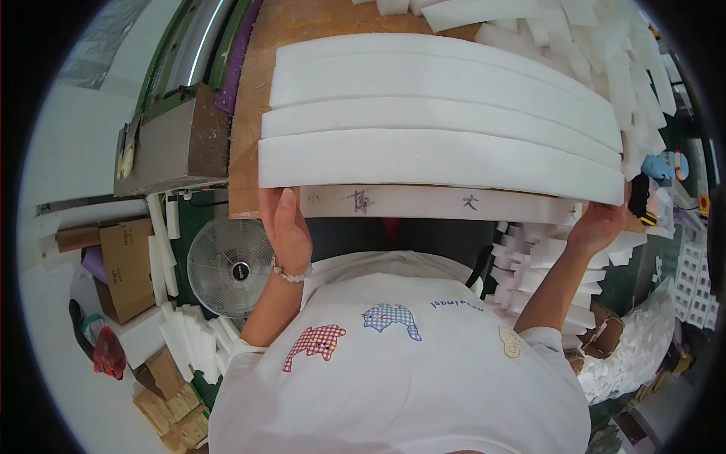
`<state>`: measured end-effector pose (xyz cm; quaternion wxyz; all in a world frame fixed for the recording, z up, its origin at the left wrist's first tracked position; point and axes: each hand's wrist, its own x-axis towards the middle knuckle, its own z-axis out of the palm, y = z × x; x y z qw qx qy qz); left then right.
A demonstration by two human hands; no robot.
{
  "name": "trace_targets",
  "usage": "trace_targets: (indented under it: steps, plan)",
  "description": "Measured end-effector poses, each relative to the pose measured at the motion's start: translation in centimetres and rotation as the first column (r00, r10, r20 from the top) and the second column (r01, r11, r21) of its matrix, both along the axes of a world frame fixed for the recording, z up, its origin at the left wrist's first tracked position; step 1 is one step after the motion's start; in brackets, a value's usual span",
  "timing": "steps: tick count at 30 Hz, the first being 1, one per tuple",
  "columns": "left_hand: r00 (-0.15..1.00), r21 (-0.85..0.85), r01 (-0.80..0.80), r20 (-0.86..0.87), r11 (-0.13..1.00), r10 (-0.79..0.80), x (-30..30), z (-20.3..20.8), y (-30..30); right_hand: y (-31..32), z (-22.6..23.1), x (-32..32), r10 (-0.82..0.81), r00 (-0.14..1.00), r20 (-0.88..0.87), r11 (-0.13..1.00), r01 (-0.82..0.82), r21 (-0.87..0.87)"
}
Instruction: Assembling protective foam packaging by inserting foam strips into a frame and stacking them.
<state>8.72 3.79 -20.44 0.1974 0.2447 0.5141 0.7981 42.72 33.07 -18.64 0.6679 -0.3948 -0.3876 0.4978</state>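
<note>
Several long white foam strips (pixel 423 113) lie side by side across the table in front of me. At the left end of the nearest foam strip (pixel 439 157), my left hand (pixel 287 228) is closed, its thumb up against the front edge. My right hand (pixel 600 225) grips the same strip's right end from below, with its fingertips partly hidden by the foam. Under this strip, along the table's front, runs a pale board (pixel 423 204) with handwritten marks.
Loose white foam pieces (pixel 575 38) are heaped at the far right of the wooden table (pixel 249 144). A machine with a roller (pixel 198 45) stands at the left. Below it are a round fan (pixel 231 266) and cardboard boxes (pixel 127 261). A bulging bag (pixel 639 356) sits at the lower right.
</note>
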Motion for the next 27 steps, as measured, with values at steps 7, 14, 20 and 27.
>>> trace_targets:
  steps: [7,14,20,27]
  plan:
    - [0.999,-0.134,-0.028,-0.020,0.991,0.026,0.4,-0.2,-1.1,-0.1,0.9,-1.8,-0.074,0.996,-0.041,0.996,0.072,-0.050]
    - [0.972,-0.351,0.031,-0.208,0.936,-0.110,-2.5,0.2,-1.5,0.1,1.3,-1.4,-0.044,0.999,-0.002,0.995,0.044,-0.092]
    - [0.919,-0.313,0.018,-0.369,0.950,-0.139,-5.4,-2.4,-5.3,-0.9,0.7,0.4,0.064,0.991,-0.117,0.997,-0.060,0.038]
    - [0.766,-0.201,0.015,-0.627,0.979,-0.141,-7.9,-3.2,-6.6,-1.3,-1.1,7.7,0.228,0.965,-0.127,0.972,-0.217,0.090]
